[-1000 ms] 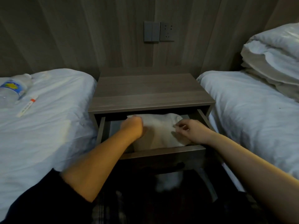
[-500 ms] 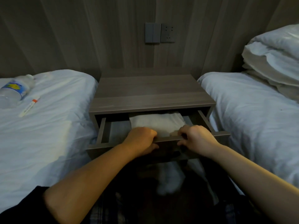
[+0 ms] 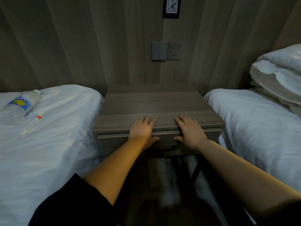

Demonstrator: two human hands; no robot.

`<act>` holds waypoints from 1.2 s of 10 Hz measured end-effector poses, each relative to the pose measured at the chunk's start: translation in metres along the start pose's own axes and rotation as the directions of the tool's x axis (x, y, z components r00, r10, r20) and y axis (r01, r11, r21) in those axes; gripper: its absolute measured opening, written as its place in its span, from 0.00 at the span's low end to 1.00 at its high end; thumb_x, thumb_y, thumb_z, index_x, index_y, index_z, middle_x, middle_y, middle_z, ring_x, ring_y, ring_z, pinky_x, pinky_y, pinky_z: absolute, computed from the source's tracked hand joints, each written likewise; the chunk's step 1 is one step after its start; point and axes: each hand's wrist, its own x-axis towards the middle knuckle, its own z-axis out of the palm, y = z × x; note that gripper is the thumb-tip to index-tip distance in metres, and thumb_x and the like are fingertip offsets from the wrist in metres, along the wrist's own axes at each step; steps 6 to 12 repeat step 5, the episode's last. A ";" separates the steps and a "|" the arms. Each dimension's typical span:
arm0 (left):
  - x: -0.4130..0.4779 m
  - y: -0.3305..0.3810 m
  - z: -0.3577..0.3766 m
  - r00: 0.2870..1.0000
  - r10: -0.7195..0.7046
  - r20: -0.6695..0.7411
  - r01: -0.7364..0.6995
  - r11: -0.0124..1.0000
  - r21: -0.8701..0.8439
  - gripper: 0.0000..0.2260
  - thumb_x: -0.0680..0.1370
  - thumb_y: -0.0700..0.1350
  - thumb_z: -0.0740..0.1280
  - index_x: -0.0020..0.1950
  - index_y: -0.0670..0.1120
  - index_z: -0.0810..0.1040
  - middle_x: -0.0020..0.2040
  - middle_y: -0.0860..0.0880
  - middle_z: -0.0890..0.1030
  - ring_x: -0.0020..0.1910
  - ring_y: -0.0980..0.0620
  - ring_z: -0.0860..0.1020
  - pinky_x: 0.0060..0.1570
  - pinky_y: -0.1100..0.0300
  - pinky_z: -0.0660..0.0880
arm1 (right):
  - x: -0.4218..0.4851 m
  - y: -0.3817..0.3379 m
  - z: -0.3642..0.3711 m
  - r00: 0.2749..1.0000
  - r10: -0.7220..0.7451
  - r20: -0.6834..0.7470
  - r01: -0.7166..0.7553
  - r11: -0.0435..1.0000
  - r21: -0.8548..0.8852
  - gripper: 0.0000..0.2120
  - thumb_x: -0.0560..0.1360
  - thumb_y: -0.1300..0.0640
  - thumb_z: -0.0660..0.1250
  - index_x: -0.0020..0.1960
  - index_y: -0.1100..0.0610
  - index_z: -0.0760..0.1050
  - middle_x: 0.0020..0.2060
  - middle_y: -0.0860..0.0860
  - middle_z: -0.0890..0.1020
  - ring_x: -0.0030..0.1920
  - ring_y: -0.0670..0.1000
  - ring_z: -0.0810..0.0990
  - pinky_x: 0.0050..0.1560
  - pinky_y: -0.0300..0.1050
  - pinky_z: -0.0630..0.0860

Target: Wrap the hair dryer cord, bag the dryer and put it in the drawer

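White-sheeted left bed (image 3: 53, 144): clear plastic water bottle (image 3: 19, 106) and white marker pen with an orange band (image 3: 32, 123), well apart from the work. Left hand (image 3: 142, 133) and right hand (image 3: 190, 133) lie flat, fingers (image 3: 147, 122) straight and slightly apart on the front edge of the grey wood-grain bedside table (image 3: 154, 103), thumbs against its grey drawer front (image 3: 114, 142). The hair dryer is out of sight; we judge it inside the drawer. We press evenly with both palms until the front sits flush, keeping skin clear of the seam.

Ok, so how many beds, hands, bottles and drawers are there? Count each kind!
Beds: 2, the left bed and the right bed
Hands: 2, the left hand and the right hand
Bottles: 1, the water bottle
Drawers: 1, the drawer, pushed in
Total: 6
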 end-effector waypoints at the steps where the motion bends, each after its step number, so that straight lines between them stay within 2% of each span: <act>1: -0.005 -0.001 0.013 0.985 0.025 -0.171 -0.020 0.999 0.030 0.32 0.74 0.58 0.64 0.74 0.49 0.58 0.74 0.45 0.62 0.74 0.44 0.58 0.71 0.52 0.54 | 0.000 0.000 0.013 0.989 0.028 -0.146 -0.022 0.999 0.044 0.35 0.68 0.47 0.72 0.71 0.55 0.66 0.67 0.56 0.72 0.67 0.57 0.69 0.66 0.51 0.64; 2: -0.006 -0.001 0.020 0.961 0.048 -0.273 -0.039 0.998 0.039 0.30 0.72 0.56 0.67 0.71 0.48 0.65 0.71 0.44 0.69 0.71 0.43 0.65 0.69 0.51 0.60 | 0.000 -0.001 0.024 0.967 0.041 -0.253 -0.026 0.998 0.062 0.33 0.62 0.52 0.77 0.65 0.59 0.73 0.61 0.59 0.78 0.60 0.60 0.76 0.60 0.54 0.71; 3: -0.006 -0.001 0.021 0.953 0.042 -0.299 -0.034 0.999 0.033 0.30 0.70 0.55 0.70 0.69 0.48 0.68 0.68 0.43 0.73 0.68 0.42 0.69 0.67 0.49 0.65 | 0.000 -0.003 0.025 0.969 0.056 -0.240 -0.042 0.997 0.066 0.32 0.61 0.53 0.78 0.63 0.60 0.74 0.59 0.60 0.79 0.59 0.61 0.78 0.59 0.55 0.72; 4: -0.007 -0.001 0.024 0.949 0.060 -0.311 -0.047 0.998 0.048 0.30 0.70 0.55 0.69 0.70 0.47 0.67 0.68 0.42 0.72 0.68 0.42 0.69 0.68 0.48 0.64 | -0.002 -0.006 0.020 0.983 0.026 -0.181 -0.025 1.000 0.012 0.32 0.68 0.50 0.72 0.69 0.57 0.68 0.66 0.58 0.73 0.67 0.58 0.70 0.66 0.54 0.65; 5: -0.008 -0.002 0.022 0.967 0.041 -0.253 -0.025 0.998 0.064 0.31 0.72 0.56 0.66 0.73 0.49 0.62 0.71 0.43 0.68 0.70 0.42 0.65 0.70 0.49 0.60 | -0.008 -0.005 -0.004 0.997 0.061 -0.051 -0.049 0.976 0.211 0.37 0.71 0.50 0.69 0.75 0.53 0.56 0.75 0.57 0.59 0.74 0.56 0.58 0.73 0.53 0.56; 12: -0.008 -0.002 0.022 0.967 0.041 -0.253 -0.025 0.998 0.064 0.31 0.72 0.56 0.66 0.73 0.49 0.62 0.71 0.43 0.68 0.70 0.42 0.65 0.70 0.49 0.60 | -0.008 -0.005 -0.004 0.997 0.061 -0.051 -0.049 0.976 0.211 0.37 0.71 0.50 0.69 0.75 0.53 0.56 0.75 0.57 0.59 0.74 0.56 0.58 0.73 0.53 0.56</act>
